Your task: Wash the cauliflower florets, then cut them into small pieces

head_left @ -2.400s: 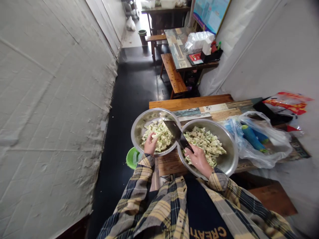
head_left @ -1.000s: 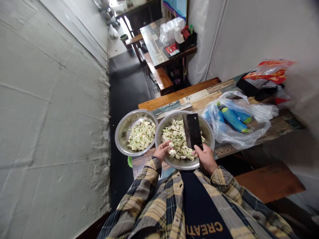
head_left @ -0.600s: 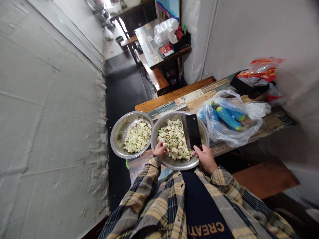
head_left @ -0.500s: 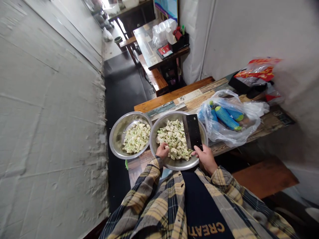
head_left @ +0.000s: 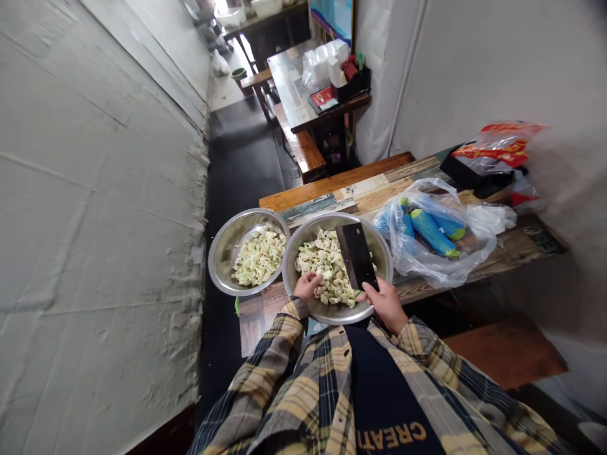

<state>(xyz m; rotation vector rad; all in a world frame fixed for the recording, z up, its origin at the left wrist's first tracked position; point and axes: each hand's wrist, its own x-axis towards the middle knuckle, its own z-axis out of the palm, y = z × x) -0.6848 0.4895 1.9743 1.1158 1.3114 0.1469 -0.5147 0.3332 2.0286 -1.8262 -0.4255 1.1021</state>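
Two steel bowls of cut cauliflower stand side by side on a wooden table [head_left: 379, 189]. My left hand [head_left: 307, 285] is closed on a floret inside the near edge of the right bowl [head_left: 294, 253]. My right hand [head_left: 385, 304] grips the handle of a dark cleaver [head_left: 355, 254], whose broad blade lies flat over the florets [head_left: 322, 259] in that bowl. The left bowl [head_left: 222, 243] holds a smaller heap of florets [head_left: 258, 256], and no hand touches it.
A clear plastic bag [head_left: 436, 237] with blue-netted produce lies right of the bowls. Red packets [head_left: 497, 148] sit at the table's far right. A wooden bench [head_left: 502, 351] is at lower right. A second table [head_left: 303, 88] with a bench stands behind, beside a white wall [head_left: 95, 189].
My left hand left the left bowl and went into the right bowl, closing on a floret. The cleaver swung from the left bowl to lie over the right bowl.
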